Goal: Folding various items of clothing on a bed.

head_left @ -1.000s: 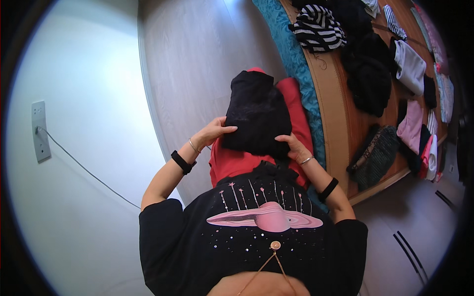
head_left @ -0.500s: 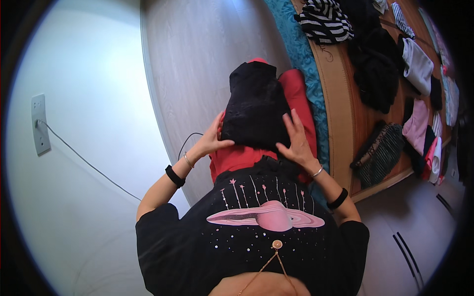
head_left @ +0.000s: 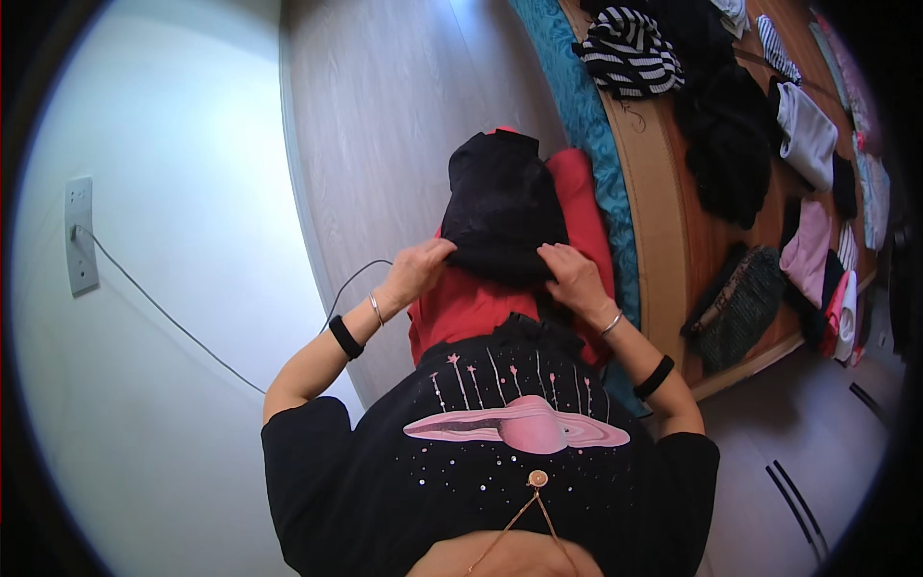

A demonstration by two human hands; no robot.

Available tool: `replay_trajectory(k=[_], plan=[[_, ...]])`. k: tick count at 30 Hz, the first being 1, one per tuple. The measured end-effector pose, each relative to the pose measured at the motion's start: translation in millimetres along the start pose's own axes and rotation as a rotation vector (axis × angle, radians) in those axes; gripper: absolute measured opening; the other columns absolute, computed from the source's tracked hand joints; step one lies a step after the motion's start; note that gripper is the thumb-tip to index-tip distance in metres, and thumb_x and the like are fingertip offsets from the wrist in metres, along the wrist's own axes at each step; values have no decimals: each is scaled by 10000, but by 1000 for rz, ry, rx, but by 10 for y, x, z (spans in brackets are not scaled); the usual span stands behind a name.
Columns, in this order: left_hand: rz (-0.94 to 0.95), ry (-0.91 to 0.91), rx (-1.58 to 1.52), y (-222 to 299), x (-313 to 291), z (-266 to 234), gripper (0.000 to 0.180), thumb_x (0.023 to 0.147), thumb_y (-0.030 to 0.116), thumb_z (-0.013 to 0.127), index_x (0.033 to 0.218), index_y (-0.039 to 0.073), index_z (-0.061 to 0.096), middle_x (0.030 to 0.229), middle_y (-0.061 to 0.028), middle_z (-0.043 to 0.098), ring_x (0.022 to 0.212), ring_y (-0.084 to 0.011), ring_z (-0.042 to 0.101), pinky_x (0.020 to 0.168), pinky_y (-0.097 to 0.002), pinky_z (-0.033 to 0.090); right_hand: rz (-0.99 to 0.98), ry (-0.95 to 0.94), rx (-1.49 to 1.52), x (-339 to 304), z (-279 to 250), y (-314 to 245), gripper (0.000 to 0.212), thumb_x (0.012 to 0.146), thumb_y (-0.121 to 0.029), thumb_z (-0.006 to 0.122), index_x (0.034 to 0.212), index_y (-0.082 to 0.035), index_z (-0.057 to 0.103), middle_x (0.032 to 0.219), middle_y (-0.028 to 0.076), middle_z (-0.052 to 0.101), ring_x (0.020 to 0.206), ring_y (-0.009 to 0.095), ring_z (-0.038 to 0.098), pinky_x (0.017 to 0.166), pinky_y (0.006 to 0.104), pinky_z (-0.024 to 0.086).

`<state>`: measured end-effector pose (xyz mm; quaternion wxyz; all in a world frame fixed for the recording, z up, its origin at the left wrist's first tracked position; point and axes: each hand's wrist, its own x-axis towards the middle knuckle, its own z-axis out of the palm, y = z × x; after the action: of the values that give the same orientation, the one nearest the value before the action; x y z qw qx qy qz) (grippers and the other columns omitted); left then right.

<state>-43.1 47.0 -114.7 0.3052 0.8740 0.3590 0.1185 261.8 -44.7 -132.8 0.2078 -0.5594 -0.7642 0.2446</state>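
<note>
A folded black garment (head_left: pixel 505 197) lies across my lap, over my red trousers (head_left: pixel 582 192); its exact kind does not show. My left hand (head_left: pixel 419 269) pinches its near left corner, fingers curled over the edge. At the near right corner my right hand (head_left: pixel 574 277) grips the cloth between thumb and fingers. Between the two hands the near edge looks turned up and slightly rolled. Both wrists carry a silver bangle and a black band.
On my right, a bed platform (head_left: pixel 663 250) with a teal patterned cloth (head_left: pixel 615 212) along its side holds several clothes, among them a striped garment (head_left: pixel 630 53) and a pink one (head_left: pixel 806 252). A cable (head_left: pixel 173 306) runs from the wall socket (head_left: pixel 82 236) at left.
Both hands have closed from a spread, flat pose onto the garment's near corners. The near edge has been lifted and pushed slightly away from me.
</note>
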Motion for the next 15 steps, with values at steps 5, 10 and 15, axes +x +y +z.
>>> replay_trajectory(k=[5, 10, 15], plan=[[175, 339, 43, 141, 951, -824, 244, 791, -42, 528, 1009, 58, 576, 916, -136, 629, 806, -334, 618, 669, -377, 521, 4, 227, -56, 853, -892, 50, 411, 636, 7, 640, 1042, -42, 594, 1004, 159, 618, 962, 322, 584, 853, 375, 471], [314, 578, 62, 515, 1365, -1571, 251, 761, -52, 611, 997, 34, 611, 933, -140, 644, 792, -315, 639, 671, -356, 531, -134, 547, -279, 1330, -1873, -429, 384, 639, 27, 644, 1008, -72, 604, 999, 81, 639, 959, 277, 592, 838, 355, 486], [358, 569, 146, 746, 987, -1764, 300, 695, -100, 657, 955, 49, 654, 944, -104, 656, 874, -239, 639, 770, -324, 524, -232, 542, -368, 1085, -1950, -705, 442, 586, 41, 636, 1013, -65, 598, 1067, 76, 627, 1015, 284, 578, 879, 359, 478]])
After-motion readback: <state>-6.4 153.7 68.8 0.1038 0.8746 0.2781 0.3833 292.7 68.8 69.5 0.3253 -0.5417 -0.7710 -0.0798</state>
